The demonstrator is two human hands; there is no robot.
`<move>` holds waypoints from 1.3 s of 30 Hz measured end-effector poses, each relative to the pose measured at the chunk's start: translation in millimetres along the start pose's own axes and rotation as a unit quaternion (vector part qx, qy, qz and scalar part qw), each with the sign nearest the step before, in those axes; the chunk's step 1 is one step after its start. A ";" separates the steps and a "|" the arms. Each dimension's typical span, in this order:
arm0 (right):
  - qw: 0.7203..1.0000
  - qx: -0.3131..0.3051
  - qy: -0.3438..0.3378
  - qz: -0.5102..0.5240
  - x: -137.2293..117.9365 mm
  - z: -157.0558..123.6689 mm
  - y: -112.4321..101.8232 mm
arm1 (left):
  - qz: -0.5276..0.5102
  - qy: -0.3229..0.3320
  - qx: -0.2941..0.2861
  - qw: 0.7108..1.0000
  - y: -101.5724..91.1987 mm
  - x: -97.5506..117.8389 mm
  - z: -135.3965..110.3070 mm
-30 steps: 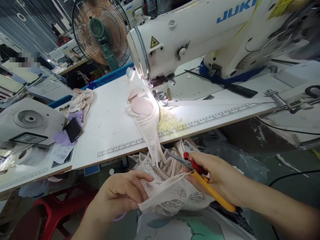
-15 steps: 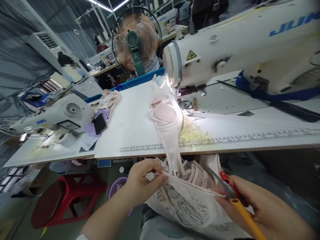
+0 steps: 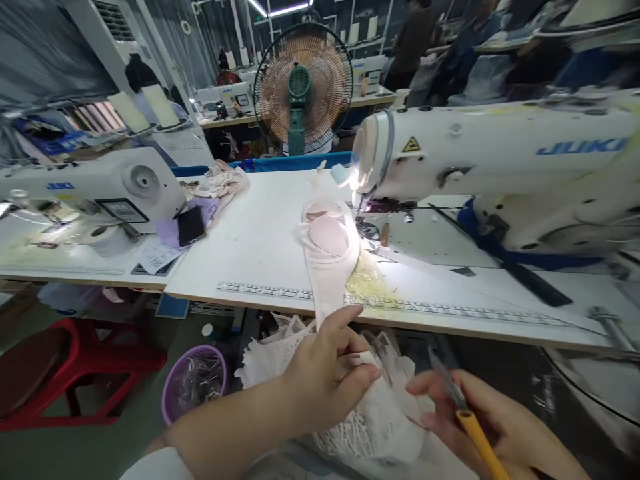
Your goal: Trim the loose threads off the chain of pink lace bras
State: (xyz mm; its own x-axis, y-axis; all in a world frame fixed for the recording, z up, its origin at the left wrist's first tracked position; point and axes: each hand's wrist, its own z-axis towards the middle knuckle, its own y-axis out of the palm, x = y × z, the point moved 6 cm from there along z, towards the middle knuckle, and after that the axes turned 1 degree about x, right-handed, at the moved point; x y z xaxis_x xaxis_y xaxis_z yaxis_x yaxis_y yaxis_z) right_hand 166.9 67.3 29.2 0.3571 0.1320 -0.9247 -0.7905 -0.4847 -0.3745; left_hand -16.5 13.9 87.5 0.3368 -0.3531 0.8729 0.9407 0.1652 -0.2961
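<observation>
My left hand (image 3: 330,370) pinches a fold of white lace fabric (image 3: 370,420) that lies bunched in my lap below the table edge. My right hand (image 3: 480,427) is closed round scissors (image 3: 465,417) with a yellow handle, blades pointing up and left, right beside the lace. A chain of pale pink bra pieces (image 3: 327,243) runs from the needle of the white sewing machine (image 3: 490,160) across the table (image 3: 250,247) and hangs over its front edge down to my hands.
A second sewing machine (image 3: 100,187) stands at the left with a phone (image 3: 187,225), papers and pink fabric beside it. A fan (image 3: 303,87) stands behind the table. A purple bin (image 3: 195,383) and a red stool (image 3: 65,367) are on the floor. People are at work far back.
The view has tilted up and turned left. My left hand has moved right along the lace towards my right hand, and the scissors have dropped lower.
</observation>
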 end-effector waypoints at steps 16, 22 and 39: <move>0.991 -0.127 -0.046 0.014 -76.1 40.2 12.8 | -0.103 -0.128 -0.117 0.979 23.5 -4.8 9.4; 0.982 -0.100 0.014 0.158 -62.7 41.5 17.7 | -0.013 -0.148 -0.025 0.989 16.7 -15.6 3.9; 0.989 -0.093 -0.010 0.114 -68.2 50.9 22.1 | -0.167 -0.307 -0.038 0.936 16.1 -36.0 7.4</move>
State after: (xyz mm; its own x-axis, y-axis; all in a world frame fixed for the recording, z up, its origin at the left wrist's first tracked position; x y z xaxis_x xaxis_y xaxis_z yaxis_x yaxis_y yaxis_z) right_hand 99.7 91.6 80.5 0.1684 0.0159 -0.9856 -0.7433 -0.6547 -0.1376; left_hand -13.8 36.1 54.1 -0.0408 0.2270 0.9731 0.9975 0.0659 0.0264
